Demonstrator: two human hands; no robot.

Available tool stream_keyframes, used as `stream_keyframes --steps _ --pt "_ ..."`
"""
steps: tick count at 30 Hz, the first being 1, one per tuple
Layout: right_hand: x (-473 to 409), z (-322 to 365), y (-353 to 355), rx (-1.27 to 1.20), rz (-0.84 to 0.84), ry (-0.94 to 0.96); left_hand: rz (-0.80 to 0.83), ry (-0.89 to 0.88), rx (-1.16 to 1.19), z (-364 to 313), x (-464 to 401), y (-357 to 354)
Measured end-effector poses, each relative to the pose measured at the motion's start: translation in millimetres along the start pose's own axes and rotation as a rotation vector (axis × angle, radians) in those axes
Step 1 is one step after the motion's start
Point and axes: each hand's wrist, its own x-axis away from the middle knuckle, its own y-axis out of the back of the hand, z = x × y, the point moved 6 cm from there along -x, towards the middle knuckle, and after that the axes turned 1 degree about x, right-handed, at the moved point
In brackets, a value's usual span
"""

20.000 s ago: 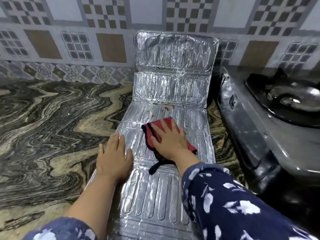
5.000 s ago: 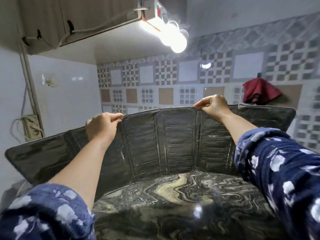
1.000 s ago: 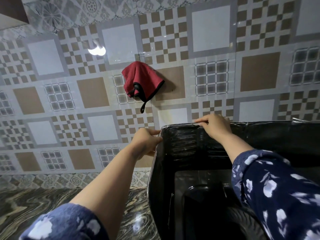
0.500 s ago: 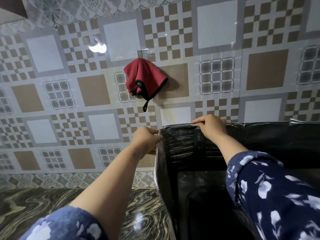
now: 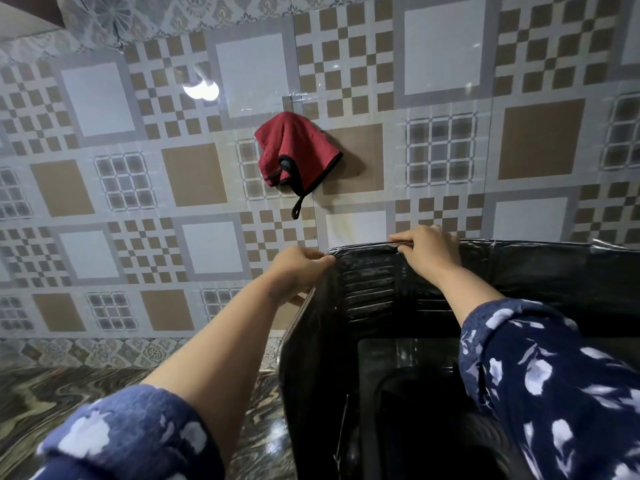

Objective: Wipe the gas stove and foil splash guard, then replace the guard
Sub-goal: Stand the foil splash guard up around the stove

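Note:
The foil splash guard stands upright around the gas stove, looking dark in shadow, with its back panel against the tiled wall. My left hand pinches the guard's top left corner. My right hand grips the top edge a little further right. Only part of the stove's dark top shows inside the guard; my right sleeve hides the rest. The red cloth with black trim hangs on the wall above my hands.
A patterned tiled wall fills the upper view. The dark marbled counter runs along the lower left, beside the guard's left panel.
The guard's left corner and both hands have shifted slightly right and down against the wall over the last second. Five seconds ago I held the guard over the bare counter.

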Motion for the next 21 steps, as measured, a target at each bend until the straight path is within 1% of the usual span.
stream_keyframes --steps 3,7,10,14,18,21 --pt "-1 4 2 0.007 0.003 0.018 0.025 0.020 -0.087 1 -2 7" --pt "-4 8 1 0.001 -0.001 0.035 0.103 0.048 -0.125 3 -2 10" --pt "-6 8 1 -0.057 -0.002 0.045 0.114 0.023 -0.117 0 -3 9" --pt "-13 7 0 -0.117 -0.009 0.045 0.021 -0.074 -0.082 -10 -10 3" --pt "-25 -3 4 -0.154 0.018 0.019 -0.051 -0.090 0.037 -19 -22 -9" --pt "-31 -16 8 -0.160 0.023 0.010 -0.078 -0.113 0.061 -26 -31 -19"
